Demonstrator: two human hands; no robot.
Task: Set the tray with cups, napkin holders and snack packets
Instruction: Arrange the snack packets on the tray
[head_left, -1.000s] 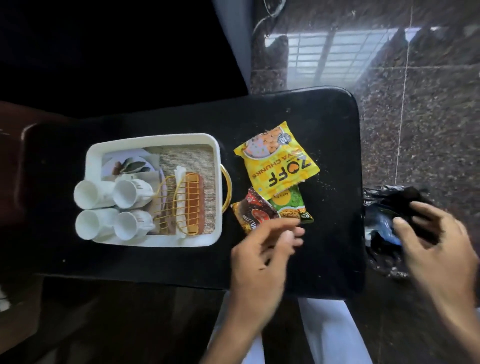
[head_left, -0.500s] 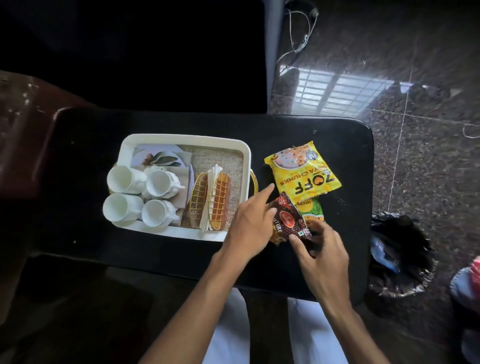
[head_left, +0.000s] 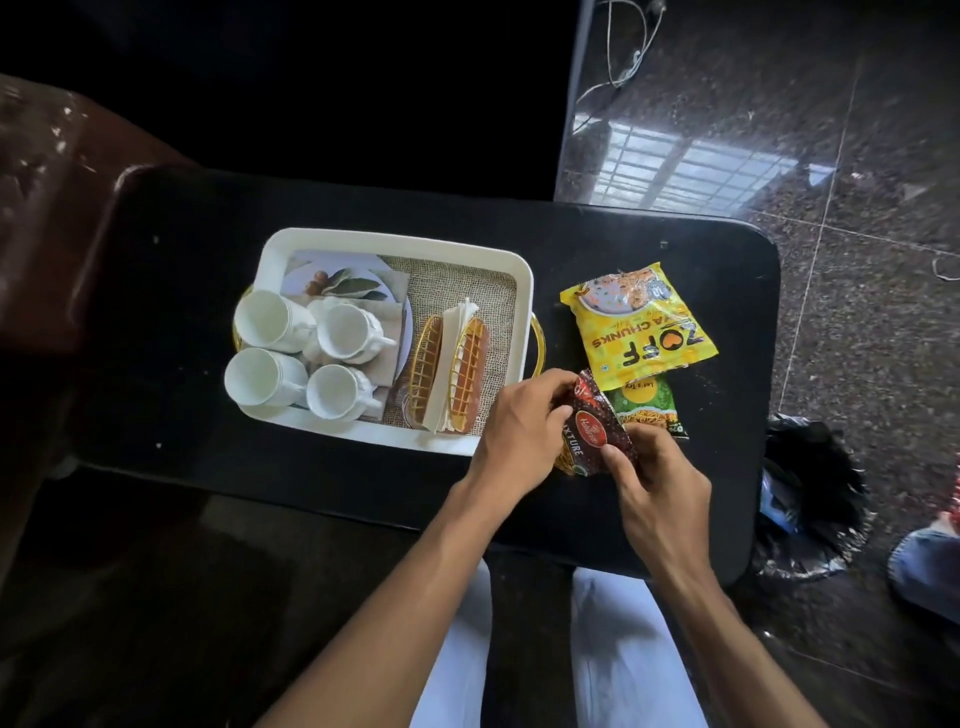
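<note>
Now pinching the red packet (head_left: 597, 426) from both sides, left hand (head_left: 524, 431) closed on its near-left edge, right hand (head_left: 657, 478) gripping its lower right corner, where a second ago the left was hovering empty and the right was off at the bin; lifting it slightly off the table (head_left: 727, 493), tilted, so probably starting the snack step; crinkling a glossy foil-like pouch, dark red with a round logo; lying just beyond, touching or overlapping, a green packet (head_left: 649, 410) half tucked under a larger yellow packet (head_left: 639, 322), both shiny, flat and pillow-shaped, not yet moved; sitting just left, a white rounded-rectangle tray (head_left: 395, 241) with gold loop handles and a coarse burlap-looking liner; already holding four smooth white cups (head_left: 306, 358) clustered at its left end, on their sides; standing beside them, two gold wire holders (head_left: 452, 369) with a folded white napkin between; leaving little bare liner for the packets.
</note>
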